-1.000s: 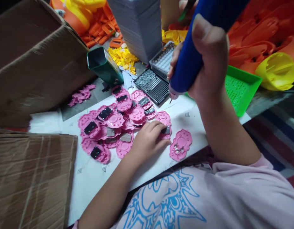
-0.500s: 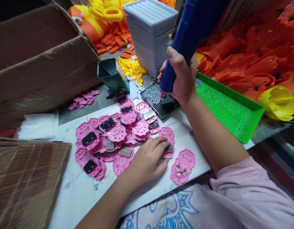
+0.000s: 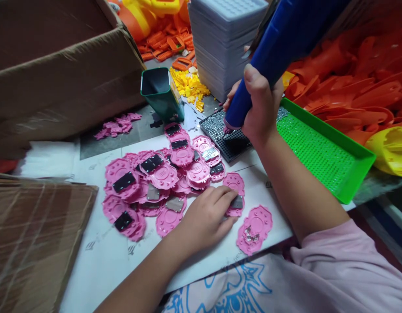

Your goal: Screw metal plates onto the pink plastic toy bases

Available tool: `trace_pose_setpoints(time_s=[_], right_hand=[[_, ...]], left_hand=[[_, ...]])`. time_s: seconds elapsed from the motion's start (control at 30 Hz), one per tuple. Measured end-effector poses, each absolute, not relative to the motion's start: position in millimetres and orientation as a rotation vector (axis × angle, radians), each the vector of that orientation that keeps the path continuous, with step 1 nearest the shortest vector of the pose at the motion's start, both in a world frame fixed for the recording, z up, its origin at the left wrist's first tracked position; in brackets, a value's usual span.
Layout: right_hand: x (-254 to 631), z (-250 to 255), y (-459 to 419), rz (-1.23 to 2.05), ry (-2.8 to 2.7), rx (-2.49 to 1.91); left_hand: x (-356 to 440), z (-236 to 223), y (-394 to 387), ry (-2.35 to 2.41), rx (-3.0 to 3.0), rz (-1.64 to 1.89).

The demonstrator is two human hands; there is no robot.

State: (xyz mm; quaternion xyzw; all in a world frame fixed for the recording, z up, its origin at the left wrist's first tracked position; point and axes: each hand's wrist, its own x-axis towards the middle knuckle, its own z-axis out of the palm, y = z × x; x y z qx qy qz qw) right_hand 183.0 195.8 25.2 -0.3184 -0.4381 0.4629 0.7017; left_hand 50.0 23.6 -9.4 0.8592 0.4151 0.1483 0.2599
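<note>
My right hand (image 3: pixel 261 108) is wrapped around a blue electric screwdriver (image 3: pixel 279 48), tilted with its tip down at the black perforated tray (image 3: pixel 233 145) of small screws. My left hand (image 3: pixel 206 217) lies low on the white board, its fingers and thumb closed about a pink plastic cover (image 3: pixel 234 180) with a grey metal plate on it. Beside that hand, to the right, another pink cover (image 3: pixel 258 219) lies flat with small shiny metal pieces on it. A heap of pink covers (image 3: pixel 163 176), several bearing black or silver plates, spreads to the left.
A bright green perforated tray (image 3: pixel 334 161) borders my right forearm. Behind stand a dark green container (image 3: pixel 160 95) and a stack of pale trays (image 3: pixel 223 52). Cardboard boxes (image 3: pixel 64 82) flank the left side. Small yellow parts (image 3: pixel 189 84) and orange plastic pieces (image 3: pixel 344 95) lie farther back.
The camera view has shifted, so most things on the table sit a little farther right. My right hand still holds the screwdriver over the black tray, and my left hand stays on the same cover.
</note>
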Motion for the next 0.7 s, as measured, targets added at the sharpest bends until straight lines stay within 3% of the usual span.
trace_pose_setpoints(time_s=[0.5, 0.7], right_hand=[[176, 25, 198, 0.978, -0.977, -0.682], [196, 52, 177, 0.964, -0.999, -0.603]], left_hand=[[50, -5, 24, 1.123, 2.27, 0.427], [50, -14, 24, 1.22, 2.196, 0.725]])
